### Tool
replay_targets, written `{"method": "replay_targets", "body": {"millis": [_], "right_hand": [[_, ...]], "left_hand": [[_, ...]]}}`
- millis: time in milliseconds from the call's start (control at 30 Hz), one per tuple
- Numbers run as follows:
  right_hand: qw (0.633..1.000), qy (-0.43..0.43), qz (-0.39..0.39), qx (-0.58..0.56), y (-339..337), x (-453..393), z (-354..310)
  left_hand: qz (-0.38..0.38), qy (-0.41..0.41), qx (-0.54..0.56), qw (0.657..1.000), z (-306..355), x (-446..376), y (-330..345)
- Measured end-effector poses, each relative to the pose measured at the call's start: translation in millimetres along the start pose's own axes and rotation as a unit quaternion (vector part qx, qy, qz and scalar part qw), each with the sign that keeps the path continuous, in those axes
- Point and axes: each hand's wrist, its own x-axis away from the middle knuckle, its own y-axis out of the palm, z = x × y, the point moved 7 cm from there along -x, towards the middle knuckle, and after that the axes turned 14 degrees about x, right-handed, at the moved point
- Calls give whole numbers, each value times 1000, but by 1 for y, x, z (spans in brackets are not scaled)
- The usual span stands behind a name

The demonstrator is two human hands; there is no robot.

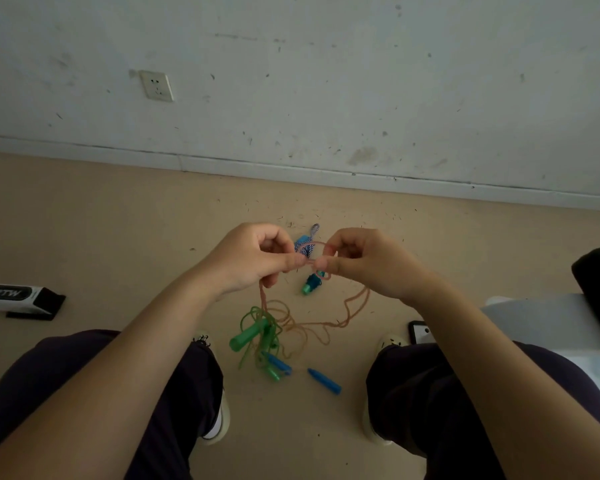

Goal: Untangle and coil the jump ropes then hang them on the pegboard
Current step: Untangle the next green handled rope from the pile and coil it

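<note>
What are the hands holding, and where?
Both the left hand and right hand pinch the orange rope at a small loop along its cord.

1 head view, steeply downward, close above hands, toward floor and wall.

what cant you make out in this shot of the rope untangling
Head view:
- Knot in the orange rope: covered by the fingers of both hands.
- Which handle belongs to which rope in the pile: strands overlap.
- Pegboard: out of frame.
- Striped rope: mostly behind the hands.
</note>
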Motion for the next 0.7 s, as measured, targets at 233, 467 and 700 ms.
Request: {"method": "replay_targets", "body": {"millis": [233,467,700], "right_hand": [[999,7,13,-38,-4,-1,2],[999,31,14,-21,-6,-1,10],[999,14,32,-36,-5,-1,3]], "left_hand": [[-3,32,118,993,7,0,-2],[157,18,75,985,2,1,-24],[82,19,25,996,4,-5,-11]]}}
